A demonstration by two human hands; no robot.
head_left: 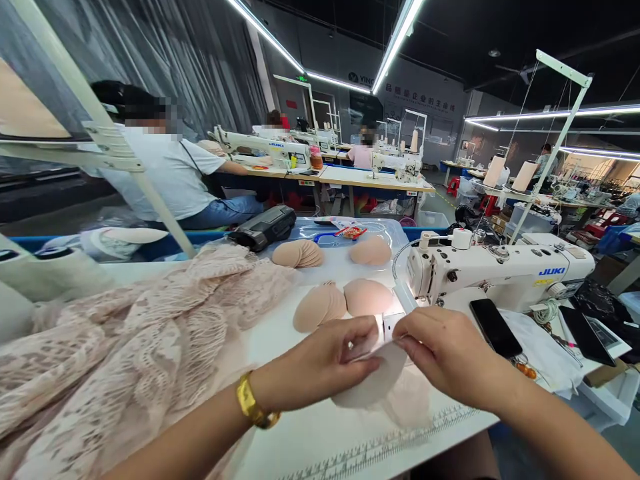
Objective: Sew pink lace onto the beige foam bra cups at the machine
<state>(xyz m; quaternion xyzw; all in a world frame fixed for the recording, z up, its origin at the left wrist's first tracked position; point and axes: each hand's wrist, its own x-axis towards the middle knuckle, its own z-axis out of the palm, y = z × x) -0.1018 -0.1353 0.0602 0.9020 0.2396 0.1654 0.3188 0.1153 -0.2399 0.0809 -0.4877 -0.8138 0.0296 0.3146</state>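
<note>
In front of the sewing machine (505, 270), both of my hands pinch the upper edge of a pale beige bra cup (373, 388), which hangs below my fingers above the white table. My left hand (317, 357), with a gold bracelet at the wrist, grips the edge between thumb and fingers. Close beside it, my right hand (445, 350) pinches the same edge near the lit needle area. My fingers partly hide the cup's edge. Just beyond them lie a fanned stack of beige cups (319, 308) and another cup (369, 297). Thin sheer fabric (410, 400) shows beneath.
Lace fabric (150, 353) covers the table's left side. More cups (299, 254) lie farther back by a clear plastic tray (395, 233) and a dark device (265, 227). A phone (495, 327) rests at right. Ruler markings (380, 443) line the front edge. A co-worker (160, 173) sits ahead left.
</note>
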